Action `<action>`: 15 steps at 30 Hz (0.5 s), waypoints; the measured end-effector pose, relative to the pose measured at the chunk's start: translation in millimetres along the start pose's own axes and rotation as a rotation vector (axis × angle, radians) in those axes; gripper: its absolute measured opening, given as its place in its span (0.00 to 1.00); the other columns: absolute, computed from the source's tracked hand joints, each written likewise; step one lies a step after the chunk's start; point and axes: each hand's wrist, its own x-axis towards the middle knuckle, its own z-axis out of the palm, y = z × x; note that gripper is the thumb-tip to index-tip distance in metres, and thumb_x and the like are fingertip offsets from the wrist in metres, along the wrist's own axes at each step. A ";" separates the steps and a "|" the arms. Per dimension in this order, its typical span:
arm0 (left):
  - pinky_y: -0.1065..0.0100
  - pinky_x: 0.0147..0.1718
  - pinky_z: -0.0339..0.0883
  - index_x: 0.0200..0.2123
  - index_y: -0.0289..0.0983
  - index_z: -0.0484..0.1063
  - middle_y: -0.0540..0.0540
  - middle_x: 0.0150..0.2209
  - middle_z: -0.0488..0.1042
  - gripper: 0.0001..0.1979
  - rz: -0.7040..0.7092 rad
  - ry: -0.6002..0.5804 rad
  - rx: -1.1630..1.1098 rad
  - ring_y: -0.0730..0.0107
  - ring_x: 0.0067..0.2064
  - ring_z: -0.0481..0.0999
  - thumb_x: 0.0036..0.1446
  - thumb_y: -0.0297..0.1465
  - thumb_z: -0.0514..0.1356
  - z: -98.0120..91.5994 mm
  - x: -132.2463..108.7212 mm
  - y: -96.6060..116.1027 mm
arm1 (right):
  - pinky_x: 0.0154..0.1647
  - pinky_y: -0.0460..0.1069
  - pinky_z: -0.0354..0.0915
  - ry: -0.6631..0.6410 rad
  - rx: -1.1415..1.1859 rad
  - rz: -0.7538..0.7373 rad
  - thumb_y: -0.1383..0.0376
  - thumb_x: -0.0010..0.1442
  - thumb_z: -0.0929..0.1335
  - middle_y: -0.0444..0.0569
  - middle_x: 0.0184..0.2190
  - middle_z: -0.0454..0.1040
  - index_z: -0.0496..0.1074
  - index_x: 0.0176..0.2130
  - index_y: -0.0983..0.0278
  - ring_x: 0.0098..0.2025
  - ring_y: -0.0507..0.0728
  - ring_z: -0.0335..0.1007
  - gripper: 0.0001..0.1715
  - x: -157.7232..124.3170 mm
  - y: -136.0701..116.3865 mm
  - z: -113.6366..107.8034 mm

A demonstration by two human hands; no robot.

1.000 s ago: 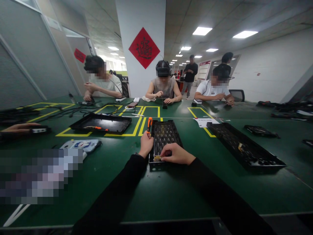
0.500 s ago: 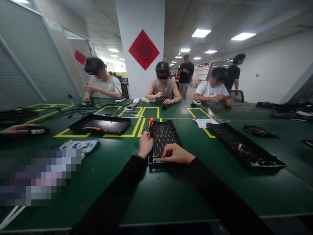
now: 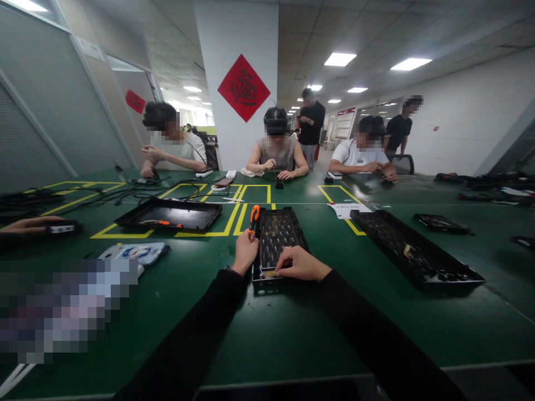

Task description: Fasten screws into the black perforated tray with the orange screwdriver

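In front of me lies a black tray (image 3: 281,239) with rows of small upright pins and a raised rim. My left hand (image 3: 246,252) is closed around the lower part of an orange-and-black screwdriver (image 3: 254,218), its handle pointing up beside the tray's left edge. Over the near end of the tray, my right hand (image 3: 301,263) is closed in a pinch. Its fingertips touch down at the right end of a small gold-coloured part (image 3: 266,274) inside the tray. Whatever sits between those fingertips is hidden.
Another long black tray (image 3: 418,250) lies to the right, beside a paper sheet (image 3: 349,210). A shallow black tray (image 3: 188,214) holds orange tools at the left. Nearby are a phone (image 3: 146,253), cables and another person's hand (image 3: 31,224). Several people sit across the green table (image 3: 267,345).
Both hands keep almost the same place at the tray, with the screwdriver still in the left. The view has shifted slightly. In the background, a standing person at the right leans more.
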 end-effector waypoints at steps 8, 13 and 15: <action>0.72 0.25 0.50 0.19 0.38 0.49 0.55 0.18 0.54 0.10 -0.032 -0.031 -0.021 0.76 0.23 0.56 0.42 0.23 0.51 1.3 1.2 -4.4 | 0.31 0.45 0.60 -0.013 -0.001 -0.015 0.62 0.51 0.70 0.47 0.27 0.74 0.77 0.32 0.66 0.31 0.51 0.65 0.10 0.2 -1.6 -1.5; 0.72 0.25 0.50 0.19 0.38 0.48 0.55 0.18 0.53 0.11 -0.024 -0.041 -0.042 0.76 0.23 0.56 0.43 0.24 0.51 1.4 0.9 -4.8 | 0.33 0.45 0.60 -0.014 0.000 -0.030 0.62 0.50 0.71 0.47 0.28 0.74 0.77 0.31 0.66 0.32 0.52 0.66 0.09 0.3 -1.2 -1.5; 0.72 0.25 0.50 0.18 0.38 0.48 0.55 0.18 0.54 0.11 -0.024 -0.050 -0.040 0.76 0.23 0.56 0.43 0.24 0.51 1.5 1.1 -4.9 | 0.33 0.45 0.60 -0.015 0.002 -0.014 0.62 0.50 0.71 0.47 0.28 0.74 0.77 0.32 0.66 0.32 0.52 0.66 0.10 0.0 -0.9 -1.4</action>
